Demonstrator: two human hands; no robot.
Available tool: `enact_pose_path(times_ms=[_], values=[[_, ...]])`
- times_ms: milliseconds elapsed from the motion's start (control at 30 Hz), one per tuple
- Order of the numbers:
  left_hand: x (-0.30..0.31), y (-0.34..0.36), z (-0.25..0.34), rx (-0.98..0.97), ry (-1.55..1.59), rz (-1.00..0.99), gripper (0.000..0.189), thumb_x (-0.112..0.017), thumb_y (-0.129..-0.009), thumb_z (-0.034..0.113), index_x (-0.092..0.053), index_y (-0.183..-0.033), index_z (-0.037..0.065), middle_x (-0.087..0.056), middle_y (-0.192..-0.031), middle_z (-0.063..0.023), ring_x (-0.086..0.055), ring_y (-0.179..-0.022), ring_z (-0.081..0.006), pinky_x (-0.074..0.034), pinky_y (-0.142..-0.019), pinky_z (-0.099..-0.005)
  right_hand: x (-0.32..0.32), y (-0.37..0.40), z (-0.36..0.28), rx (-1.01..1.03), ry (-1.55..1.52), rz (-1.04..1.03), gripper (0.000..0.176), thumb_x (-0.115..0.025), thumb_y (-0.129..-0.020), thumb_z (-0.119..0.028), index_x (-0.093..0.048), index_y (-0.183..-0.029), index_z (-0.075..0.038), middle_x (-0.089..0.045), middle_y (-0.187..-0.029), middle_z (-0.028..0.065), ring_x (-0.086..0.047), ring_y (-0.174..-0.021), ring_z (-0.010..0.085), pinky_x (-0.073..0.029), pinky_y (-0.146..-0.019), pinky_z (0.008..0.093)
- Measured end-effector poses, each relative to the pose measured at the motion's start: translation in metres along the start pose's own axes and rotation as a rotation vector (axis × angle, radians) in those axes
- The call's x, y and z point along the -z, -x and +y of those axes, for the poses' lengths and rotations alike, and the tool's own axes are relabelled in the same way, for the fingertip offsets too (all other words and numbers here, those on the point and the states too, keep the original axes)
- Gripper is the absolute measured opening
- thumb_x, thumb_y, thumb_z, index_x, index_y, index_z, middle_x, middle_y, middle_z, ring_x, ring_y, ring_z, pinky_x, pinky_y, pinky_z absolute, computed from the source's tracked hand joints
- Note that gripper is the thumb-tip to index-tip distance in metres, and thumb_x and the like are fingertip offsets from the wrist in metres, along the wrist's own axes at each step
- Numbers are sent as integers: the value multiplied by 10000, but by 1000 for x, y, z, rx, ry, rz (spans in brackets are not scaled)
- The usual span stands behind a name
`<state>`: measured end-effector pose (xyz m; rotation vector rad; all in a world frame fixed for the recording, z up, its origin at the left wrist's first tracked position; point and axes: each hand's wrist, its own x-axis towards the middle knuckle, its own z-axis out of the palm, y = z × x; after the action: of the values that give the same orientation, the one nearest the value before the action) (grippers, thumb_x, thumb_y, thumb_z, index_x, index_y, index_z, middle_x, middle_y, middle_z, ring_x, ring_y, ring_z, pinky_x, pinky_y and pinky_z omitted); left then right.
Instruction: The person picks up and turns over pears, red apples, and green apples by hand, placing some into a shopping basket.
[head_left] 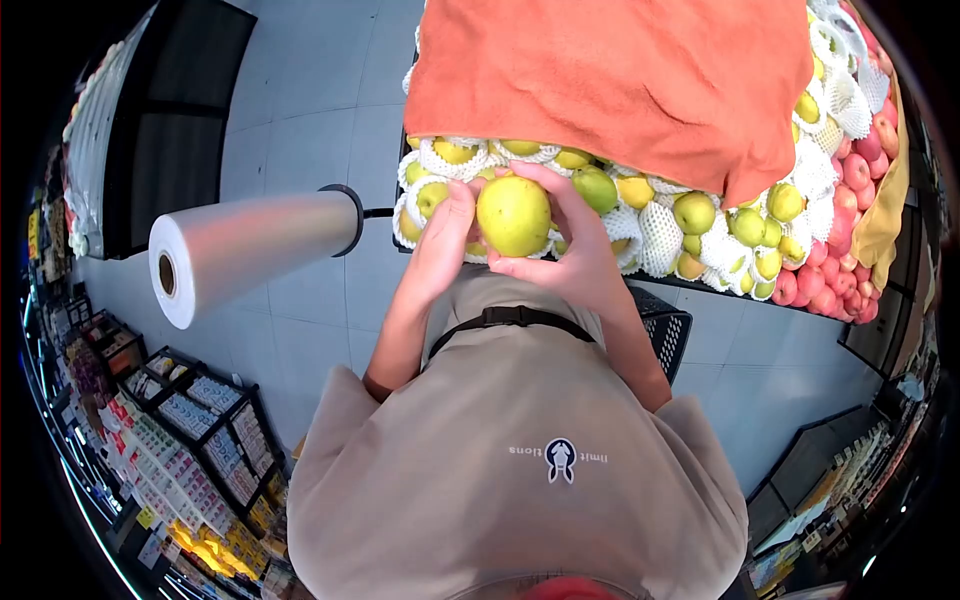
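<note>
The yellow-green fruit [514, 217] is located between the person's two hands, in front of the waist and at the near edge of the fruit display. It carries no foam net on the side that shows.

Left hand [447, 237]: bears on the left side of the fruit, with the thumb raised alongside it. Part of the fingers is hidden behind the fruit; their exact grip cannot be told.

Right hand [577, 232]: curved about the right side of the fruit, pinching it between fingers laid over the far side and a thumb at the near side.

Governing relation: the fruit lies directly right of the left palm and directly left of the right palm. Neither hand is clearly nearer; both make contact. The fruit is almost round, its slightly longer axis running near to far.

Surroundings, as seen from the floor: beyond the hands, green-yellow fruits [694, 213] sit among white foam nets [660, 238], partly covered by an orange cloth [610, 80]. Red apples [825, 278] lie at the right end, beside a tan cloth [882, 215]. To the left, well apart from the left hand, a roll of clear plastic [260, 250] is mounted on a black holder [351, 215].
</note>
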<state>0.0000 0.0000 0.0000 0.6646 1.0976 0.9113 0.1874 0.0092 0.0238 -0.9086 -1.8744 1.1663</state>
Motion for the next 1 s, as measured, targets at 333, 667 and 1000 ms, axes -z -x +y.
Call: enact_pose_path(times_ms=[333, 667, 1000], values=[[28, -4, 27, -770, -615, -44, 494, -794, -808, 144, -543, -1213, 13, -589, -1136, -99, -615, -1029, -194, -504, -885, -351, -28, -11, 12, -239, -1181, 147, 932, -746, -805, -545, -323, -1453, -25, -549, -1332, 178, -584, -1193, 284, -489, -971, 388], [22, -12, 22, -1013, -729, -115, 777, -842, -651, 129, -507, -1345, 31, -557, -1323, -173, -545, -1218, -340, -469, -996, -410, -27, -19, -15, -140, -172, 203, 844, -841, -736, -289, -401, -1429, -93, -523, -1290, 116, -588, -1135, 255, -510, -913, 353], [8, -13, 8, -1010, -653, -73, 741, -830, -669, 102, -519, -1339, 35, -595, -1279, -165, -595, -1166, -328, -480, -993, -403, -16, -13, -24, -70, 199, 213, 902, -872, -665, -326, -438, -1429, -124, -490, -1199, 122, -565, -1058, 295, -482, -910, 394]])
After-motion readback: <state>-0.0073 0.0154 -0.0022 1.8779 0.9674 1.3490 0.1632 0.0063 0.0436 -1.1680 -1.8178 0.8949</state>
